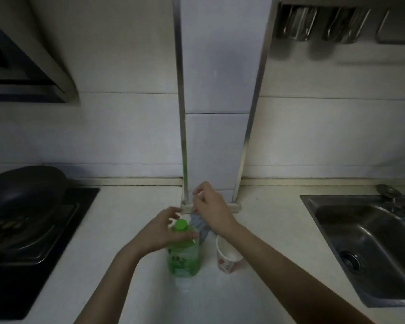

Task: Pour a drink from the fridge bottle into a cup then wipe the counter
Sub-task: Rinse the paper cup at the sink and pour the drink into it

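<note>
Standing on the desk (pixel 126 230), the capped bottle (pixel 184 254) is clamped in the left grip (pixel 159 232); just behind, the right grip (pixel 211 206) pinches what seems a grey cloth (pixel 197 224), its wrist above the cup (pixel 227 259); a sink (pixel 313 199) lies well to that grip's right.

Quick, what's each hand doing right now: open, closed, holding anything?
Left hand: closed round the green bottle, thumb across its shoulder.
Right hand: closed, pinching the blue-grey cloth, which hangs below it.
</note>
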A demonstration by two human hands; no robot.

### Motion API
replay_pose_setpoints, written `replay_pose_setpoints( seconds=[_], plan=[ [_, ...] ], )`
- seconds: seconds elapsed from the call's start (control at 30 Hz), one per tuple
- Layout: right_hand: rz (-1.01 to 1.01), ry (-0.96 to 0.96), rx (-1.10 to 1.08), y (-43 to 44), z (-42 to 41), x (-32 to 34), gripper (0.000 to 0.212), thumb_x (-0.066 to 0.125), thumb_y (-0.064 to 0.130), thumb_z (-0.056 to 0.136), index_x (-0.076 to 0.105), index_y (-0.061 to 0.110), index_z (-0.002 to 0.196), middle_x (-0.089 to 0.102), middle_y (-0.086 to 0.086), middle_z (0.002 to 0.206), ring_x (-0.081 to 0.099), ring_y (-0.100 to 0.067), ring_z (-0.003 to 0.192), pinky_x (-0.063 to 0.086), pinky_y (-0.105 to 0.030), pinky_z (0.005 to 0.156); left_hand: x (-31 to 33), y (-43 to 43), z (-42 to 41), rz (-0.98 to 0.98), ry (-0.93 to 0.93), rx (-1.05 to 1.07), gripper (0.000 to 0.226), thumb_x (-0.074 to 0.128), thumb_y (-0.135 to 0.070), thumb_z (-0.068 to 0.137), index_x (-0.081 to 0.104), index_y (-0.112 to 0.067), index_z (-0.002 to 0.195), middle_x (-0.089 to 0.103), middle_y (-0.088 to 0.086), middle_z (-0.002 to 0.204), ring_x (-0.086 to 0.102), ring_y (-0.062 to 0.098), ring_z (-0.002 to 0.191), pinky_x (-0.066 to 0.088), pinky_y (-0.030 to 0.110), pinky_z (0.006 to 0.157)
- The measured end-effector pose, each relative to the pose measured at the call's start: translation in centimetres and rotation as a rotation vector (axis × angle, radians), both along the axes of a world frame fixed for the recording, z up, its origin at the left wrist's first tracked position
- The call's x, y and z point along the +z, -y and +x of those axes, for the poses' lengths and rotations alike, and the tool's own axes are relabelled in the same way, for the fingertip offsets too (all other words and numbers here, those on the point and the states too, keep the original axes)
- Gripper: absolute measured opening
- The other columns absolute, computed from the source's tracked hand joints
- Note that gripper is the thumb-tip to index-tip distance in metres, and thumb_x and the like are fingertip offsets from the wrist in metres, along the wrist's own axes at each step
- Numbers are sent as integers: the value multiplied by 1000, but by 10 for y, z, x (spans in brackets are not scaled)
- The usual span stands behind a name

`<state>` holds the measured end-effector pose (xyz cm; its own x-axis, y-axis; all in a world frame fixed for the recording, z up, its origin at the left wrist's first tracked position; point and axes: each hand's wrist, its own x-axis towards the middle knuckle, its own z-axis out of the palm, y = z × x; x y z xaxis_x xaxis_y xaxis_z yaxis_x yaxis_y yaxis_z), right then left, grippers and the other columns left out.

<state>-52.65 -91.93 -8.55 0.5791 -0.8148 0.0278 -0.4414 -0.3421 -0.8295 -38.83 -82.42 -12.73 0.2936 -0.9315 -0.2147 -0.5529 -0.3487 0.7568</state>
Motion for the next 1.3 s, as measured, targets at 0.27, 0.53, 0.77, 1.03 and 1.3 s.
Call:
replay_pose_setpoints(
  seconds=[0.27,0.53,0.77,1.03,1.3],
  plan=[
    [-826,-1041,269,-42,41,-20,34,39,31,102,67,11,104,64,-2,85,63,-18,80,27,-24,49,-51,-15,10,-86,-70,-48,76,88,-61,42,54,-35,104,59,-18,110,57,3,102,52,34,88],
    [-964,-773,434,-10,26,-27,56,25,47,100,35,16,54,36,2,49,32,-15,41,21,-26,44,-56,-15,19,-161,-152,-76,72,96,-44,46,64,-40,110,66,-20,112,61,3,103,54,32,90],
    [-1066,-671,730,8,19,-21,53,19,57,98,51,15,91,57,-2,75,50,-19,58,41,-34,49,-56,-14,23,-154,-223,-91,80,98,-33,48,64,-37,120,67,-17,116,61,2,107,54,33,94],
    [-932,-879,379,-19,23,-24,58,21,56,99,53,14,75,49,0,62,43,-15,51,30,-28,47,-63,-11,23,-140,-198,-82,79,97,-39,47,62,-37,118,63,-17,121,58,6,112,49,21,93],
    [-822,-739,559,-10,11,-15,45,27,53,99,49,13,105,55,-7,98,46,-17,75,38,-33,62,-64,-14,19,-133,-246,-46,82,98,-35,47,60,-40,120,61,-17,122,57,7,112,53,15,81]
  ],
)
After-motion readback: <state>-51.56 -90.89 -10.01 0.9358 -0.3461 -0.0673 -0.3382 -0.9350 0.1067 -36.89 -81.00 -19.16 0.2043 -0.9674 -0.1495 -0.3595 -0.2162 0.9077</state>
